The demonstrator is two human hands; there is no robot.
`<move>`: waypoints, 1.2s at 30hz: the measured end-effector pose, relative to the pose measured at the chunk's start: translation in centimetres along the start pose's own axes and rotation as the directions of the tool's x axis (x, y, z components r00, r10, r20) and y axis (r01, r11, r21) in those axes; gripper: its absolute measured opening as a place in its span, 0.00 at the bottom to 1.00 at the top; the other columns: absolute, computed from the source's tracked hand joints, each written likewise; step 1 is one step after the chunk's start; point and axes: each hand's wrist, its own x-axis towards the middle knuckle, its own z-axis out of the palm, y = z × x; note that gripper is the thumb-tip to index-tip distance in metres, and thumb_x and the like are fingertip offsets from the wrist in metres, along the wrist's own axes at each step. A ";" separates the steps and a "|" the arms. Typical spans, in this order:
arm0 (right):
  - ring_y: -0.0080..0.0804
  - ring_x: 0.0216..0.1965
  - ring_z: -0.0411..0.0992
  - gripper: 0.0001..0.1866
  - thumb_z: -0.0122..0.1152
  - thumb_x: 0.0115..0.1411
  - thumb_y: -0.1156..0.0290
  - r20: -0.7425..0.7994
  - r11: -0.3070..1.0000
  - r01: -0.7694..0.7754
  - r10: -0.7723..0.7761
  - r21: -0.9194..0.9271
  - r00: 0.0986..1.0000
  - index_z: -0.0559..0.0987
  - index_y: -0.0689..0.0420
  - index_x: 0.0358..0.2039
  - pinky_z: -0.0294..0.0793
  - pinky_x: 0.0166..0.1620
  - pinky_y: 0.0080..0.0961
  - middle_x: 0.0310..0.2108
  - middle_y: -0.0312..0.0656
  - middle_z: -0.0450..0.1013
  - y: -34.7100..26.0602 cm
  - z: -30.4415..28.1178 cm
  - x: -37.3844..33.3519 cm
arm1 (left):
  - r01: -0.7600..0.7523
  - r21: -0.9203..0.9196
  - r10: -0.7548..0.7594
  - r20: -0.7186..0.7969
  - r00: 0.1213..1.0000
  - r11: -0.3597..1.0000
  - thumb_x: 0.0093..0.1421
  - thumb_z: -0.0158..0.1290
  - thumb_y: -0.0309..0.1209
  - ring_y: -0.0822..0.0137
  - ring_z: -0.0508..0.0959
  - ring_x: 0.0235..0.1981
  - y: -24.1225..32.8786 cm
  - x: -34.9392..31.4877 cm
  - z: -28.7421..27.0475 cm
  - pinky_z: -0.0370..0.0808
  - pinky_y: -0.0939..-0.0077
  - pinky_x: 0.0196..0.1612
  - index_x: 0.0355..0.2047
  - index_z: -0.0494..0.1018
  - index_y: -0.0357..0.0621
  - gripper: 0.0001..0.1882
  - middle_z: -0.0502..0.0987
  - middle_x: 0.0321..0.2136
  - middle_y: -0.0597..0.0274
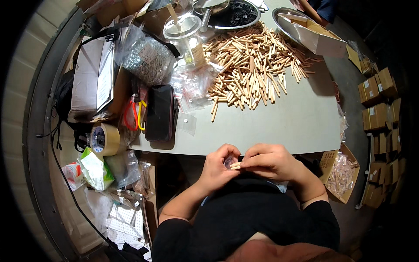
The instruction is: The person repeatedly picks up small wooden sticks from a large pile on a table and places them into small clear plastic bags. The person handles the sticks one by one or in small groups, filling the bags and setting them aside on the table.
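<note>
Just off the table's near edge, my two hands meet in front of my body. My left hand (217, 168) is closed around a small clear plastic bag (228, 162), which its fingers partly hide. My right hand (271, 161) pinches a few short wooden dowels (235, 166), their ends at the bag's mouth. Whether the tips are inside the bag I cannot tell. Farther off on the grey table (270, 131) lies a large heap of similar wooden dowels (251, 65).
Left on the table are a phone (159, 112), scissors (142, 114), a lidded plastic cup (185, 41) and a bag of small metal parts (148, 59). Tape (104, 139) sits by the left edge. A box of filled small bags (342, 174) stands at right. Another person's arm (313, 12) shows at top right.
</note>
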 end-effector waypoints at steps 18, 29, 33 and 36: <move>0.42 0.48 0.66 0.08 0.69 0.52 0.73 -0.020 0.931 0.104 -0.118 -0.349 0.993 0.80 0.57 0.32 0.71 0.52 0.35 0.51 0.43 0.69 -2.7 -1.3 -0.1 | 0.030 -0.537 0.203 0.369 0.907 0.843 0.52 0.71 0.38 0.70 0.75 0.44 0.3 2.3 1.6 0.73 0.74 0.47 0.60 0.61 0.39 0.41 0.74 0.43 0.59; 0.42 0.31 0.77 0.07 0.68 0.54 0.74 -0.329 0.973 -0.046 -0.033 -0.227 0.944 0.77 0.59 0.30 0.76 0.38 0.35 0.29 0.43 0.76 -0.7 -1.0 -3.2 | -0.582 0.191 0.581 0.066 0.811 0.790 0.56 0.61 0.22 0.54 0.78 0.36 1.5 3.5 2.0 0.75 0.65 0.42 0.33 0.76 0.36 0.06 0.78 0.33 0.51; 0.46 0.34 0.75 0.08 0.65 0.56 0.71 -0.299 0.986 -0.103 0.060 -0.129 0.952 0.77 0.61 0.32 0.74 0.40 0.37 0.30 0.46 0.75 -0.3 -1.1 -4.3 | -0.608 0.169 0.607 0.065 0.792 0.775 0.54 0.59 0.21 0.57 0.76 0.29 1.3 3.9 3.4 0.73 0.67 0.36 0.30 0.75 0.36 0.04 0.77 0.28 0.53; 0.46 0.35 0.71 0.07 0.62 0.56 0.73 -0.294 0.999 -0.027 0.020 -0.019 0.956 0.74 0.62 0.29 0.71 0.42 0.37 0.29 0.47 0.72 0.5 -0.6 -5.5 | -0.589 0.097 0.577 0.131 0.807 0.802 0.55 0.58 0.24 0.60 0.74 0.29 1.3 3.8 4.3 0.71 0.69 0.36 0.27 0.73 0.36 0.05 0.76 0.27 0.54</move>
